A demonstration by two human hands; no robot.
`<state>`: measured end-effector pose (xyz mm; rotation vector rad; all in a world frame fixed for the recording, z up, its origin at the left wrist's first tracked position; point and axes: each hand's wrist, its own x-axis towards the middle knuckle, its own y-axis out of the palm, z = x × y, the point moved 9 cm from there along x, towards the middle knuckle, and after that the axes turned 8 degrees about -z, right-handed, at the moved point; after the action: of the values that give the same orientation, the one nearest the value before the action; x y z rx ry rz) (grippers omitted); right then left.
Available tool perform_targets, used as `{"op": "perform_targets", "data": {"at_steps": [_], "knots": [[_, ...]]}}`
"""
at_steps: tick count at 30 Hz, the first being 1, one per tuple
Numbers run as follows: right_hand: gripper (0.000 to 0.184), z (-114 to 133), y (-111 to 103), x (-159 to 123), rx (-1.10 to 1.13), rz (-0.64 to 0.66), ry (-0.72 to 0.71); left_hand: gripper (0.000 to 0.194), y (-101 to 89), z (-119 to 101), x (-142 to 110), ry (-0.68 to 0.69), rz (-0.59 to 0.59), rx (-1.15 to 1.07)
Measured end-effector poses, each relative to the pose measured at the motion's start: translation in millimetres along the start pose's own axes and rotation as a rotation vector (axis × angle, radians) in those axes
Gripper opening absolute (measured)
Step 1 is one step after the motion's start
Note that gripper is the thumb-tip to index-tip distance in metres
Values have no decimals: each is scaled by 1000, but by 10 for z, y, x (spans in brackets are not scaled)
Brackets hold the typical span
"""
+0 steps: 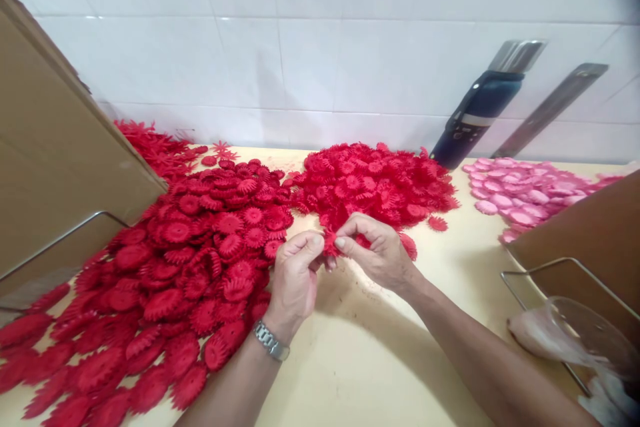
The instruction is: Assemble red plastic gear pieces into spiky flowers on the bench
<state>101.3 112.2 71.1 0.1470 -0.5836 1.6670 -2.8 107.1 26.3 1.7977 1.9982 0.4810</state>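
Between the fingertips of both hands is a small red fringed flower piece (330,242), partly hidden by the fingers. My left hand (296,273), with a metal watch on its wrist, pinches it from the left. From the right, my right hand (375,250) grips its edge with thumb and forefinger. Left of the hands spreads a large pile of dark red fringed discs (200,267), reaching toward the near edge. Just behind my right hand lies a heap of brighter red fringed pieces (375,180), with a loose one (438,223) beside it.
A cardboard panel (60,120) stands at the left, with a metal wire (65,240) before it. A dark blue bottle (480,110) and a flat metal strip (553,110) lean by the tiled wall. Pink discs (530,190), a brown box (585,233) and a clear plastic container (575,330) are at right.
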Motion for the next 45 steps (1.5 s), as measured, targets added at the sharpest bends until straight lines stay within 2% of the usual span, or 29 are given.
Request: {"op": "perform_targets", "data": {"at_steps": [4, 11, 21, 27, 30, 33, 34, 36, 38, 40, 41, 43, 45], "knots": [[13, 2, -43, -18, -29, -69, -8, 17, -21, -30, -3, 37, -28, -4], [14, -140, -161, -23, 110, -169, 53, 25, -53, -78, -8, 63, -105, 44], [23, -188, -110, -12, 348, -130, 152, 26, -83, -162, -14, 105, -136, 101], [22, -157, -73, -3, 423, -55, 184, 24, -89, -181, -13, 118, -99, 139], [26, -163, -198, 48, 452, -87, 202, 25, -146, -262, 22, 120, -119, 110], [29, -178, -482, 130, 505, -266, 185, 24, -266, -364, 52, 172, -225, 58], [29, -177, -538, 149, 514, -303, 176, 22, -264, -371, 58, 196, -226, 82], [27, -170, -503, 175, 512, -261, 181, 22, -105, -274, 75, 194, -68, 241], [25, -170, -360, 167, 512, -149, 212, 16, 16, -112, 79, 180, 58, 446], [25, -181, -266, 136, 532, -94, 241, 11, 38, -40, 90, 219, 76, 610], [26, -186, -246, 122, 541, -86, 249, 19, 36, -51, 92, 256, 63, 662], [27, -189, -212, 101, 548, -59, 263, 29, 42, -128, 74, 325, 43, 695], [27, -182, -154, 84, 541, 1, 280, 28, 59, -205, 34, 336, 47, 644]]}}
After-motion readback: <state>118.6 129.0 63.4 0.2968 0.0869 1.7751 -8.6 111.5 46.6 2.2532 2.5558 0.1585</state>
